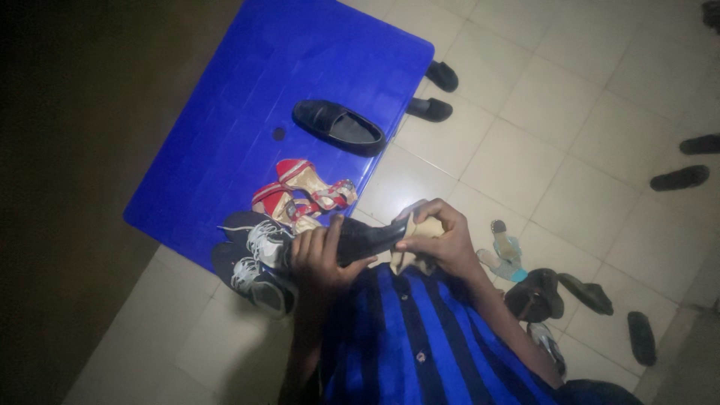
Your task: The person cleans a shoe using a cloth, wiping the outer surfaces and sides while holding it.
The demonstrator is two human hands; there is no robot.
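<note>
Gripping a black shoe (pixel 367 238) at its heel end, the left hand (pixel 319 259) has its fingers wrapped over the upper, while the right hand (pixel 439 240) pinches the toe end together with a tan cloth (pixel 420 247). The shoe is held in the air just past the near right corner of the blue table (pixel 247 97), above the person's striped shirt (pixel 420 337). On the table, a black loafer (pixel 339 127) lies by the right edge, red and gold heeled sandals (pixel 300 196) sit near the front edge, and dark sneakers (pixel 251 262) with white laces overhang the near corner. More footwear (pixel 540 292) lies scattered on the tiled floor (pixel 570 97).
</note>
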